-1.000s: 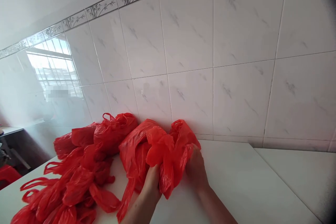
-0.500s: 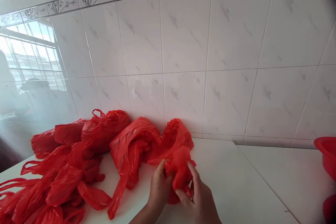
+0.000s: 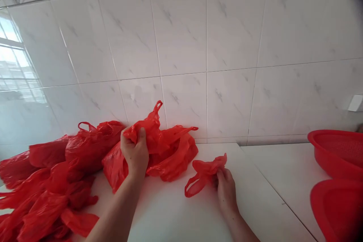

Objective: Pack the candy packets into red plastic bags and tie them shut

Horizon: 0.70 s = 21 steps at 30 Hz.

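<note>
Two grips show in the head view: the left hand [image 3: 135, 155] clasps a red plastic bag [image 3: 154, 132] by its gathered upper part — probably to keep it raised — before the tiled wall [image 3: 184, 41]. Over the white table [image 3: 176, 211], the right hand [image 3: 227, 189] pinches a small crumpled bag [image 3: 208, 167] at one side, leaving its loop handle [image 3: 187, 191] free.

Bags [image 3: 45, 208] lie left on the table [image 3: 170, 213], basins [image 3: 340, 208] to the right.
</note>
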Tool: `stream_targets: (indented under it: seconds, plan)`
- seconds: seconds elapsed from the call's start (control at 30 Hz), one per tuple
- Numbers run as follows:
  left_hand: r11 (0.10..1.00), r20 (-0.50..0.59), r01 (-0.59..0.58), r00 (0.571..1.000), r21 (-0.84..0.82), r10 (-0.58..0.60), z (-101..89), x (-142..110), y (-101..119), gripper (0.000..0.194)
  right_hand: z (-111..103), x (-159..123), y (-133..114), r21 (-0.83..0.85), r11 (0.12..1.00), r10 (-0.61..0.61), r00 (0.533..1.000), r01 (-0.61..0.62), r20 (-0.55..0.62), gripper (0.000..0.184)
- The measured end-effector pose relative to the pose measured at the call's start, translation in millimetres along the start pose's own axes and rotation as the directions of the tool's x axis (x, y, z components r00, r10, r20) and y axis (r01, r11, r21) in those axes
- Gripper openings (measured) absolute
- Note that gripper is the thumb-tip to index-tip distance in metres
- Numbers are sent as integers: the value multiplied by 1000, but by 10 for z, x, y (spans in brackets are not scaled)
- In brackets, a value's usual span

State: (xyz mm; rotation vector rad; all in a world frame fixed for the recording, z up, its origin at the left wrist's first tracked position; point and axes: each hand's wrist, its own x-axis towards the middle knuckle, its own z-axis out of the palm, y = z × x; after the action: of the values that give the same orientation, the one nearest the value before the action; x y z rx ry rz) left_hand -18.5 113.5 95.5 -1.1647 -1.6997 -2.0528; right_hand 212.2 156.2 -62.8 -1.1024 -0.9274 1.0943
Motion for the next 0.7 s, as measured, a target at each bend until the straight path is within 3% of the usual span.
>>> stream_targets:
  seconds: [0.1,0.17,0.23,0.27,0.3,0.33,0.37,0.4,0.43,0.5,0.57,0.7]
  plan:
    - [989,96,-116,990,91,107,164,28,-140,55,7,9,20,22,1000,1,1000,-1,-4,28]
    - [966,174,-228,963,120,206,185,-184,-215,63,6,21,21,36,999,-1,1000,1,-1,30]
    - [906,300,-416,877,81,376,140,-551,-253,53,3,35,15,43,999,-4,1000,4,1,32]
    - [879,377,-475,821,38,428,108,-768,-260,43,0,39,11,42,999,-4,1000,4,1,33]
    - [841,498,-540,720,-35,483,82,-991,-262,37,-4,39,5,37,999,-1,1000,1,-2,35]
    - [790,652,-597,546,-137,526,67,-1205,-260,38,-11,35,-1,28,1000,4,1000,-4,-4,36]
    - [770,739,-604,420,-205,526,68,-1398,-257,45,-20,24,-9,17,1000,11,1000,-11,-4,36]
    - [797,790,-557,370,-233,489,85,-1560,-255,61,-31,8,-19,7,1000,17,1000,-17,2,37]
    - [847,830,-478,357,-232,429,113,-1685,-257,78,-45,-13,-31,-1,1000,21,1000,-21,12,38]
    - [953,875,-253,408,-167,261,182,-1819,-279,94,-83,-59,-58,-8,1000,22,999,-22,37,40]
    - [993,889,-54,443,-105,118,223,-1828,-329,76,-141,-91,-86,-4,999,33,998,-32,61,43]
    - [984,854,170,518,-54,-42,179,-1693,-496,52,-323,-53,-142,29,995,96,991,-99,93,46]
